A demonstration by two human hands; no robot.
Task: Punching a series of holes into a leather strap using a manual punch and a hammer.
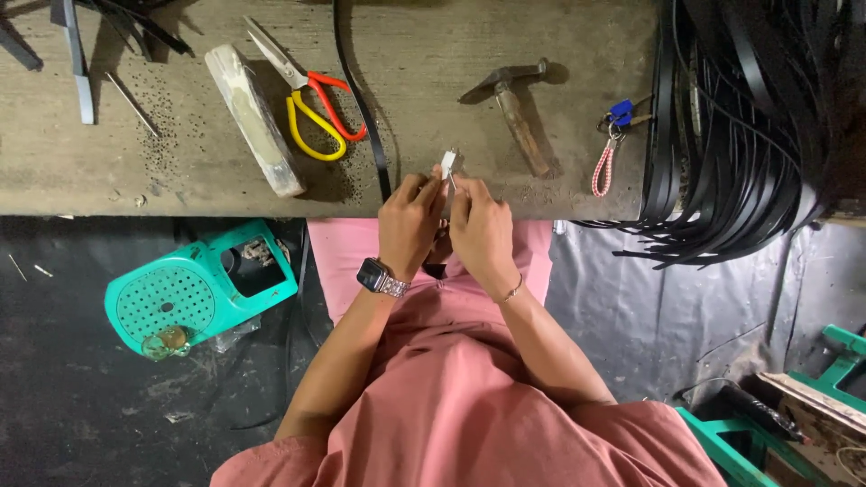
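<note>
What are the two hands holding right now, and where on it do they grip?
Both the left hand and right hand pinch a small silvery metal piece at its lower end with their fingertips; its top sticks out above them. What it is cannot be told.

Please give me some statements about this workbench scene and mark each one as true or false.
1. Both hands hold a small metal piece at the bench edge. True: left hand and right hand meet on it.
2. The hammer lies left of the scissors. False: it lies to their right.
3. The watch is on the left wrist. True.
4. The scissors have blue handles. False: one is red, one yellow.
5. The keys lie between the hammer and the black straps. True.
</note>
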